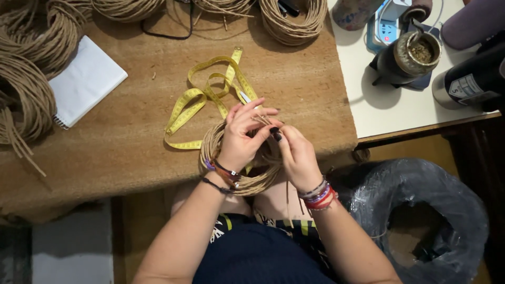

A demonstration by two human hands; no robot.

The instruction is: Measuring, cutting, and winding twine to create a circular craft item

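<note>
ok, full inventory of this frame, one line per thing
cord coil in hand: 1, tan, table's near edge
tape measure: 1, yellow, table centre, loose
cord bundles: about five, tan, along far and left edges
notepad: 1, white, table left
table cover: 1, brown
gourd cup: 1, dark, white side table
flask: 1, black, far right
plastic bag: 1, dark, floor right
left hand: grip shut on coil
right hand: grip shut on coil
</note>
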